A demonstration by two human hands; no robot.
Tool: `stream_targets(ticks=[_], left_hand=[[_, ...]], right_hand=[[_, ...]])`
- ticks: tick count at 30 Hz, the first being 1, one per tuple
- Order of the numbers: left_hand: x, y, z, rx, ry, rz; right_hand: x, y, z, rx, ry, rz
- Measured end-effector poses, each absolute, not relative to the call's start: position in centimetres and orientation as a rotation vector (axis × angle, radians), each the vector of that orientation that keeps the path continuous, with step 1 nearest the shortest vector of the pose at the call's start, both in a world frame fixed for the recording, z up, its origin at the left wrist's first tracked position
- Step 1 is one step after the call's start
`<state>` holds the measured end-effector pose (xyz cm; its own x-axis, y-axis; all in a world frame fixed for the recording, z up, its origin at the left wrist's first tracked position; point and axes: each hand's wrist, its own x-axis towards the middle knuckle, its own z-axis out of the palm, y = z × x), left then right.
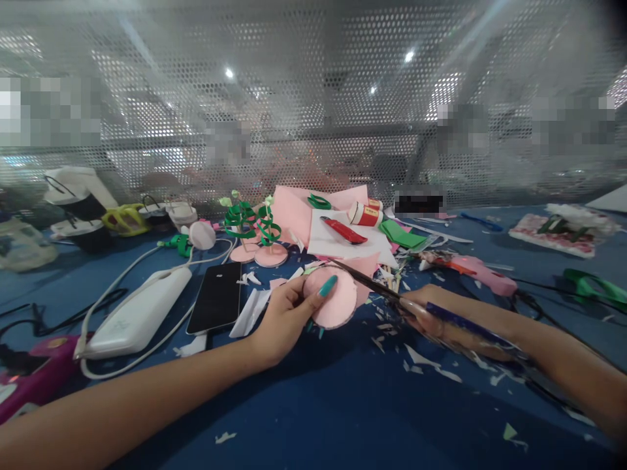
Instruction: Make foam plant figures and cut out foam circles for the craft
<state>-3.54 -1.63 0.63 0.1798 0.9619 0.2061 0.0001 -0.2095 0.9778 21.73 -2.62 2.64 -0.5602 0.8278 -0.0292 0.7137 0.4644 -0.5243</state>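
Observation:
My left hand point(289, 313) pinches a round pink disc point(339, 307) between thumb and fingers; the thumb with its teal nail lies flat on its face. The disc's rim looks layered, like card. My right hand point(435, 323) grips a pair of scissors point(375, 285), partly blurred by motion. Their dark blades point left, with the tip by the disc's upper edge; I cannot tell whether they touch it. Beyond my left hand stand two small plants with curled green paper strips point(268, 228), each on a round pink base point(271, 256).
A phone point(215, 297), a white power bank point(142, 313) with cables and a magenta power strip point(44, 372) lie left. Behind are pink and white sheets point(294, 215), a red-handled cutter point(344, 230) and paper scraps. A pink glue gun point(482, 274) lies right, before a perforated metal screen point(313, 98).

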Motion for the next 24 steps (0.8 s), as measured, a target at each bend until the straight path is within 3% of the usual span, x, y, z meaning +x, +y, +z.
stream_targets(ticks=[3, 24], left_hand=[[-3.5, -1.7, 0.6, 1.445, 0.975, 1.209], [-3.7, -1.6, 0.5, 1.46, 0.96, 1.188]], right_hand=[[21.6, -2.8, 3.2, -1.234, -2.491, 0.869], [21.0, -3.4, 3.3, -1.193, -2.407, 0.829]])
